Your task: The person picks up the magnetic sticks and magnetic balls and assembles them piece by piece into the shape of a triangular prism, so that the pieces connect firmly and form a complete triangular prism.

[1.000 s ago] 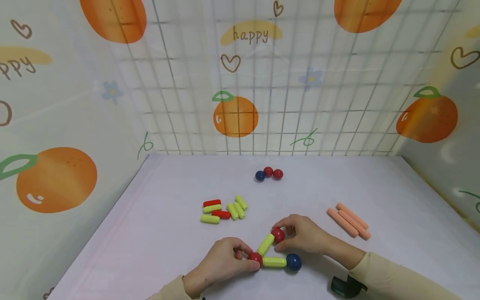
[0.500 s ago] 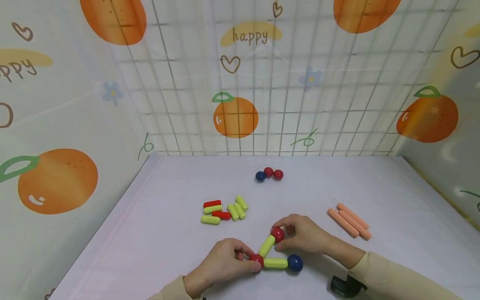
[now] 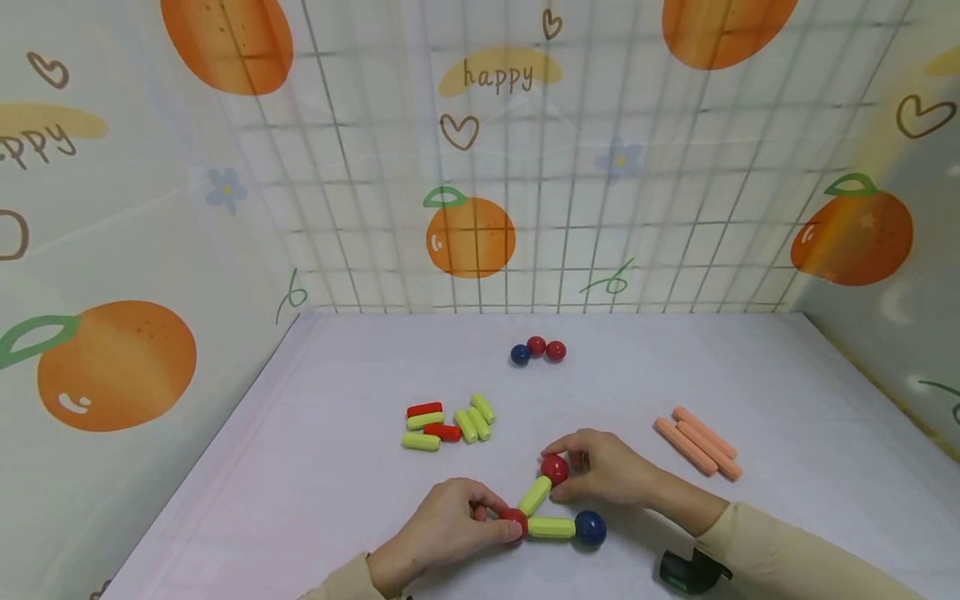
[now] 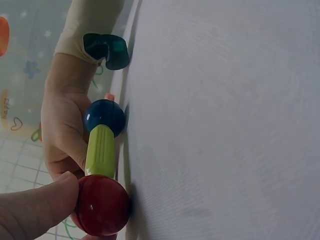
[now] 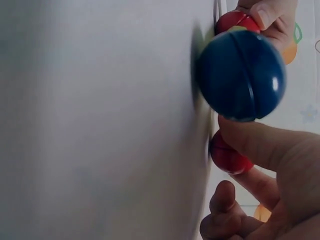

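Light backdrop (image 3: 375, 250) with printed oranges and "happy" lettering, grid lines showing at the rear; pale table (image 3: 322, 475) below. Work is a V of balls and rods at the near middle of the table, both hands on it. Left hand (image 3: 456, 518): thumb and fingertips pinching the corner red ball (image 4: 103, 206), gap only as wide as the ball. Right hand (image 3: 611, 477): thumb and index finger pinching the far red ball (image 3: 554, 468), also ball-wide, other fingers bent. Angled lime rod (image 3: 535, 497) runs between the two red balls, touching both. Level lime rod (image 3: 551, 528) goes from the corner ball to a blue ball (image 3: 591, 529) at the V's other end. Behind the V, leftward: loose short rods, lime ones (image 3: 422, 442) and red ones (image 3: 444, 432). Farther back, clustered: loose blue ball (image 3: 521, 355), two loose red balls (image 3: 556, 351). Off right: three salmon rods (image 3: 707, 450) side by side. Dark green curved piece (image 3: 684, 573) by the right sleeve (image 3: 787, 550); can't tell what it is.
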Motion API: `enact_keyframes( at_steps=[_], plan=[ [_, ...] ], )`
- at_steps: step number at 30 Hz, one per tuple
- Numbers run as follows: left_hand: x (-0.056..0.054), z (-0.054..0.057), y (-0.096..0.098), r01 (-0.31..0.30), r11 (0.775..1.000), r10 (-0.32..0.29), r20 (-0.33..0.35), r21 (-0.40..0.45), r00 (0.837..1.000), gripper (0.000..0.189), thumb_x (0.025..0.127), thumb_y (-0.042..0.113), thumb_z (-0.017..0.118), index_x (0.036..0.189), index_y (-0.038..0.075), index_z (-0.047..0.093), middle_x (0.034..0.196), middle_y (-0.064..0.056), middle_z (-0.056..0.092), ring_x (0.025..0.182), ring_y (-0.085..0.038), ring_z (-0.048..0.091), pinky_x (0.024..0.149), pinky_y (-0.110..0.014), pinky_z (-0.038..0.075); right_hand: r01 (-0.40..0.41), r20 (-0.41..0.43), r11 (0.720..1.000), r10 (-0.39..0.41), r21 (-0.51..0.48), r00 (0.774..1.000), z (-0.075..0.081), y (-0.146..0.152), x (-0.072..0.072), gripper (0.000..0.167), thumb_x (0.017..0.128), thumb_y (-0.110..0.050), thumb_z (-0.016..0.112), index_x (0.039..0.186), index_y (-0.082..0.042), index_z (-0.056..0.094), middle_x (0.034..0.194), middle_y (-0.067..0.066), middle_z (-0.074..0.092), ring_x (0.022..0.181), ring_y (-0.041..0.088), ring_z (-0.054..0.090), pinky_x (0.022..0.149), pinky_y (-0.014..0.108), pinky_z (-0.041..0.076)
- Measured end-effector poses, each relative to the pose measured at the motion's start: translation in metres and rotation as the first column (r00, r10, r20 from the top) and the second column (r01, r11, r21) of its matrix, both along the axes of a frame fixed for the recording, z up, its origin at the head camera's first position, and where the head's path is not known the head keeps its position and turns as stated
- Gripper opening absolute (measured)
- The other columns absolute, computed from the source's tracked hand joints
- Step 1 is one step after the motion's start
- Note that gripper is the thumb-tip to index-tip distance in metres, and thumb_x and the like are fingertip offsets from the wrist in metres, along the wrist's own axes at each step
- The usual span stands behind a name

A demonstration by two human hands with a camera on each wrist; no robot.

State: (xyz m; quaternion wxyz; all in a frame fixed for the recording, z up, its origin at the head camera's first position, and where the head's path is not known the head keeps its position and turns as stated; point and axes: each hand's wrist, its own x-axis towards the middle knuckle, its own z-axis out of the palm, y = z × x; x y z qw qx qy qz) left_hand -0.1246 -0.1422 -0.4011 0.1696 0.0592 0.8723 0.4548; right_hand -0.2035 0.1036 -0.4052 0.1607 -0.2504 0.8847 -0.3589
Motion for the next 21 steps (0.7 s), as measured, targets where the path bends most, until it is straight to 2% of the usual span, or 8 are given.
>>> enact_keyframes(
  at_steps=[6,10,16,21],
  plan=[
    [0.0,-0.002,0.001,-0.01,1.0,0.01,0.015,-0.018,1.0,0.022,0.078,0.035,0.082,0.089,0.017,0.075,0.066,0.003,0.05,0.071,-0.015,0.049,0.057,-0.023,0.031,0.056,-0.034,0.998,-0.055,0.039,0.998,0.004,0.005,0.005,0.06,0.074,-0.035,0.085,0.128,-0.017,0.064,0.083,-0.001,0.054,0.077,0.014,0.048,0.061,0.023,0.037],
    [0.001,-0.002,0.002,-0.012,0.999,0.013,0.02,-0.032,1.0,0.023,0.078,0.036,0.082,0.088,0.018,0.073,0.068,0.002,0.051,0.072,-0.016,0.049,0.057,-0.023,0.032,0.121,-0.074,0.991,-0.118,0.049,0.99,0.011,0.014,0.015,0.052,0.077,-0.039,0.082,0.121,-0.019,0.065,0.082,-0.002,0.053,0.072,0.012,0.047,0.057,0.022,0.035],
    [0.004,-0.001,0.004,-0.027,0.999,0.028,0.025,-0.039,0.999,0.026,0.077,0.039,0.082,0.085,0.018,0.068,0.07,0.0,0.056,0.071,-0.017,0.051,0.056,-0.023,0.034,0.083,-0.093,0.995,-0.078,0.06,0.993,0.017,0.031,0.037,0.045,0.073,-0.045,0.083,0.107,-0.022,0.065,0.083,-0.003,0.052,0.075,0.01,0.046,0.06,0.022,0.036],
    [0.007,-0.003,0.007,-0.028,0.999,0.029,0.025,-0.042,0.999,0.031,0.076,0.041,0.082,0.083,0.017,0.065,0.068,-0.001,0.057,0.068,-0.016,0.052,0.055,-0.022,0.034,0.072,-0.13,0.995,-0.062,0.074,0.99,0.017,0.036,0.04,0.041,0.071,-0.043,0.085,0.1,-0.022,0.065,0.082,-0.004,0.051,0.076,0.009,0.045,0.062,0.022,0.036]
  ],
)
